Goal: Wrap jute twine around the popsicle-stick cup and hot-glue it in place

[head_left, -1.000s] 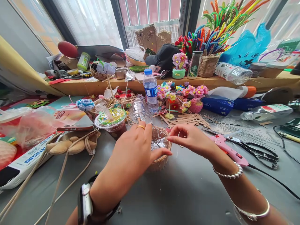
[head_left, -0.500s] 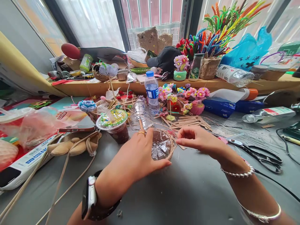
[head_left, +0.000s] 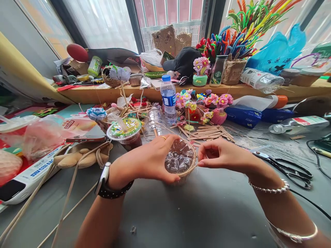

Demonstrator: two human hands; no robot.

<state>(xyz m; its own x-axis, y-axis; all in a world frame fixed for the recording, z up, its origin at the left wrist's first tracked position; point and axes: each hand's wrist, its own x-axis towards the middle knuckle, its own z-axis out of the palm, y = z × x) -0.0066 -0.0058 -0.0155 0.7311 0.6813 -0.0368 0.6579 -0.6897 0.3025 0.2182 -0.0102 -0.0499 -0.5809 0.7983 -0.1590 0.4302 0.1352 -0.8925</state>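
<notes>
A cut-off clear plastic bottle base (head_left: 178, 159) stands over the grey table, its ribbed bottom facing up and brown twine (head_left: 193, 165) wound around its side. Thumb and fingers of my left hand (head_left: 152, 158) clasp it from the left. At its right edge my right hand (head_left: 216, 153) is closed in a pinch on what looks like the twine's loose strand; the fingertips partly hide it. Behind my left hand lies a clear plastic bottle (head_left: 155, 120), and a lidded cup with a dark drink (head_left: 133, 142) stands to its left.
Black-handled scissors (head_left: 287, 168) lie right of my right hand. Flat wooden sticks (head_left: 209, 132) and thin wires (head_left: 253, 144) spread behind it. A blue-capped water bottle (head_left: 168, 98) and crocheted flowers (head_left: 199, 103) stand further back. A phone (head_left: 85, 139) and a corded bag (head_left: 82, 158) are at left.
The bottle base has shifted slightly right and shows more of its bottom. My left hand has turned and its wrist has lowered; my right hand has moved a little right, still pinching.
</notes>
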